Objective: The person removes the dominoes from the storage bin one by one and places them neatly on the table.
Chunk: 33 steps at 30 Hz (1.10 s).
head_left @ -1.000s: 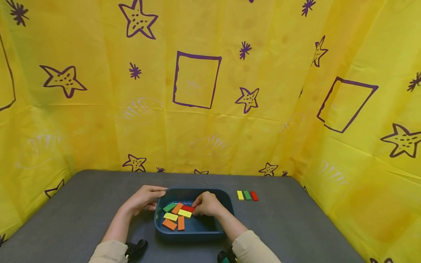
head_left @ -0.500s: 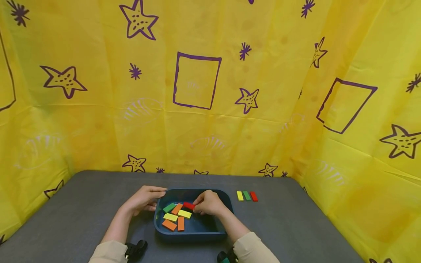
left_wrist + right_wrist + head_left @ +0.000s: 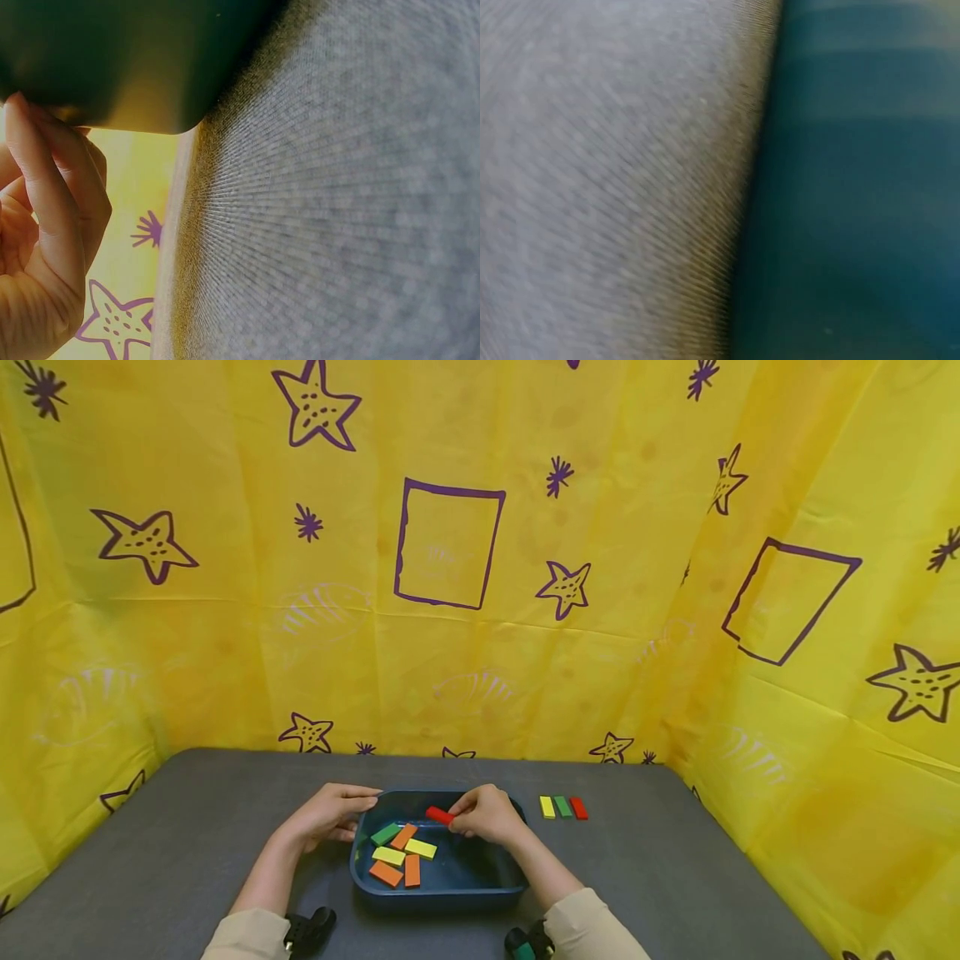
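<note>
A dark blue-green rectangular plastic bin [image 3: 442,897] sits on the table. My left hand [image 3: 330,814] holds its far left corner, and in the left wrist view my fingers [image 3: 56,202] touch the outer wall. Over the bin's far right part, my right hand [image 3: 487,814] pinches a red block [image 3: 440,816] by one end, raised off the other blocks. Inside, on the left, lie a green block [image 3: 386,834], orange blocks [image 3: 412,870] and yellow blocks [image 3: 422,848]. The right wrist view shows only tabletop and the bin's wall [image 3: 847,210]; the hand is outside it.
Right of the bin, a yellow block [image 3: 547,807], a green block [image 3: 562,807] and another red block [image 3: 578,807] lie side by side on the dark grey table [image 3: 660,868]. A yellow patterned curtain [image 3: 465,677] stands behind and on both sides.
My right hand has lifted the red block from among the others and moved it slightly right and toward the far wall. The left hand stays at the bin's corner.
</note>
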{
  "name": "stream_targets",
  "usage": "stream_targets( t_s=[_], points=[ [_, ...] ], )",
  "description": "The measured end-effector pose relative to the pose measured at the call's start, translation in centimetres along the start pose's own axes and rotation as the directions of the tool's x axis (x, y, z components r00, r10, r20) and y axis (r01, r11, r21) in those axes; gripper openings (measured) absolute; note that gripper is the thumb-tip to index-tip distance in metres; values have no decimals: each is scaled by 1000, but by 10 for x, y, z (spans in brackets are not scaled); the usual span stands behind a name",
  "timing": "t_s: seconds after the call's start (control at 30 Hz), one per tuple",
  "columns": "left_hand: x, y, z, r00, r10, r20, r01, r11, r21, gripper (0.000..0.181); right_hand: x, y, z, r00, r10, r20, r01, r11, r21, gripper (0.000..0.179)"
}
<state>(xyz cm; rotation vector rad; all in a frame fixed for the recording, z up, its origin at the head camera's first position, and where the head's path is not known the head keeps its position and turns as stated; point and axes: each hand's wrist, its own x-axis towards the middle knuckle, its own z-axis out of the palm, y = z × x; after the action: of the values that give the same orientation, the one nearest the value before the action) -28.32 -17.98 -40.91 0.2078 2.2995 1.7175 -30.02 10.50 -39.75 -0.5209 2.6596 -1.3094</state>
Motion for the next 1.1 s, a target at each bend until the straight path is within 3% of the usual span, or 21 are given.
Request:
stream_targets(
  t_s=[0.57,0.87,1.1],
  points=[
    [1,0,0,1000,2,0,-2,1000,-8,55,3,3,-30,989,-26,-146,24,1000,-15,20],
    [-1,1,0,1000,-2,-8,2,1000,-3,54,3,18,-49,957,16,-290,-15,1000,6,21],
    [-1,1,0,1000,-4,-6,4,1000,-4,55,3,25,-58,932,77,-354,-59,996,60,18]
  ],
)
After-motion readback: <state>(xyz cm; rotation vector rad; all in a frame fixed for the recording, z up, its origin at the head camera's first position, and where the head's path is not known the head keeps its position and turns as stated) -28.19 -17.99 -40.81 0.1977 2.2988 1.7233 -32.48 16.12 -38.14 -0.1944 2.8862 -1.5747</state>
